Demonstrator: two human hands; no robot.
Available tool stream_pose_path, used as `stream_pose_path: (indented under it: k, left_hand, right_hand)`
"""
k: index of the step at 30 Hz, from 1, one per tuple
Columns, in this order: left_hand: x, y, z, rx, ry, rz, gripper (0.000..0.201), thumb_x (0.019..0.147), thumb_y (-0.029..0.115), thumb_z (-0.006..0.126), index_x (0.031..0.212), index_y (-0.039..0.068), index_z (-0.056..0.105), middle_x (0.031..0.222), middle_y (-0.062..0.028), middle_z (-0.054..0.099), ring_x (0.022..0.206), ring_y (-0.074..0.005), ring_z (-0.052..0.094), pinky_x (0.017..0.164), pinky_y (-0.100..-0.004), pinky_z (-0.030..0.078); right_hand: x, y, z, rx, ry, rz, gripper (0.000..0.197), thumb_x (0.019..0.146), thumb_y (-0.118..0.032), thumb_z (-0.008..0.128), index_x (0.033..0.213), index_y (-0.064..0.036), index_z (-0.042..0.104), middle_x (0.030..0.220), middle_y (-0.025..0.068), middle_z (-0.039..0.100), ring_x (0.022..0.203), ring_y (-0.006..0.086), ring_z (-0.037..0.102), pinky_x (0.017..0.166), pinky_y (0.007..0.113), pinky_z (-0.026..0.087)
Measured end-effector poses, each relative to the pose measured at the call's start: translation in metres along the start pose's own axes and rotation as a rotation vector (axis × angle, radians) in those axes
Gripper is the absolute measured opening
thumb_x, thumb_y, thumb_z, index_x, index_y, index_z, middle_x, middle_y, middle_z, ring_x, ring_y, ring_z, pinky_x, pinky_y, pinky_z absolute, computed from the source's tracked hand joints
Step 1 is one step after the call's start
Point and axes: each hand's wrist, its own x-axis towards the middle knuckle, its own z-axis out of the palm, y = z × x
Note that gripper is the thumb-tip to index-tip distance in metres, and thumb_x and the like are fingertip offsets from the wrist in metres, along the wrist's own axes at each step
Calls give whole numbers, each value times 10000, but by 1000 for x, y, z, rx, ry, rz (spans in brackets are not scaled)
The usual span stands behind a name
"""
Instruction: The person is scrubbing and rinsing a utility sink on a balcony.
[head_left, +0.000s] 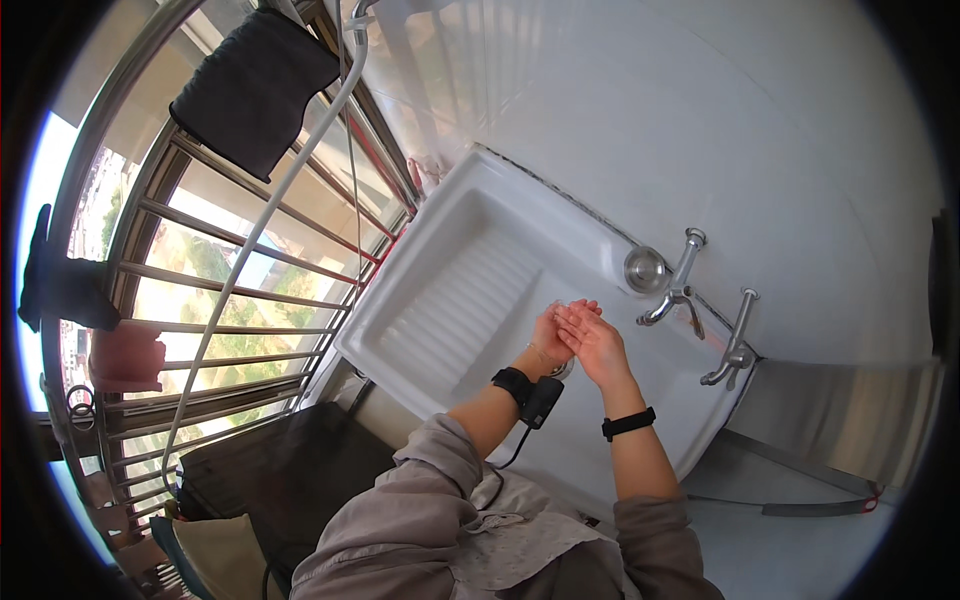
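Over the white ribbed sink (440, 240), my two hands are pressed together in a loose cup. My left hand (550, 332) lies against my right hand (595, 345), with its fingers partly hidden behind the right. The right fingers are slightly curved and reach across the left hand. No object shows between them. A black strap with a small black device (541, 402) circles my left wrist, and a black band (628, 424) sits on my right wrist. To the right of my hands is the nearer metal tap (680, 290), apart from them.
A round metal bowl (645, 270) sits at the sink's back edge. Farther right is a second tap (735, 357). Window bars (240, 285) and a white hose (262, 215) run along the left, with a dark cloth (255, 90) hanging above. A black cover (290, 470) lies at lower left.
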Motion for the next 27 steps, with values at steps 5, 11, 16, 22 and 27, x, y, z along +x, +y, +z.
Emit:
stream_pose_path:
  k: [5,11,16,22,27]
  left_hand:
    - [-33,133,18,683,279,254,390,915,314,321,1067,16,521,1102,-146,565,1049,-260,516,911,-371,386]
    - [-69,253,55,2722,341,661,461,793,172,544,1223,50,427,1289,-116,387,1178,-281,381,990,-395,295]
    - [-134,242,27,3244,160,365,602,768,205,577,1285,19,331,1431,-123,95,1314,-291,125,1060,-432,148]
    - [-236,198,-42,3123,260,377,573,801,294,456,1286,12,335,1383,-198,227,1295,-368,153,1047,-494,111]
    - [-236,114,-55,3050,79,316,515,801,312,454,1234,34,414,1349,-186,296,1267,-372,223,1038,-501,139]
  right_hand:
    - [-26,-6,-27,-725,119,-182,288,853,-145,502,1081,21,554,1047,102,592,1014,157,526,867,269,399]
    - [-117,-6,-114,-1138,373,-304,252,796,-79,536,1037,-24,585,1018,100,605,999,216,545,854,304,421]
    - [-213,20,-153,-1371,658,-331,272,755,-53,567,1024,-69,595,1049,103,585,1071,285,495,877,345,411]
    - [-287,72,-195,-959,966,-263,341,771,-10,519,1110,-45,538,1132,107,540,1092,228,479,938,325,350]
    - [-274,113,-231,-399,970,-429,331,800,-43,510,1126,9,499,1116,97,543,1006,151,504,840,270,381]
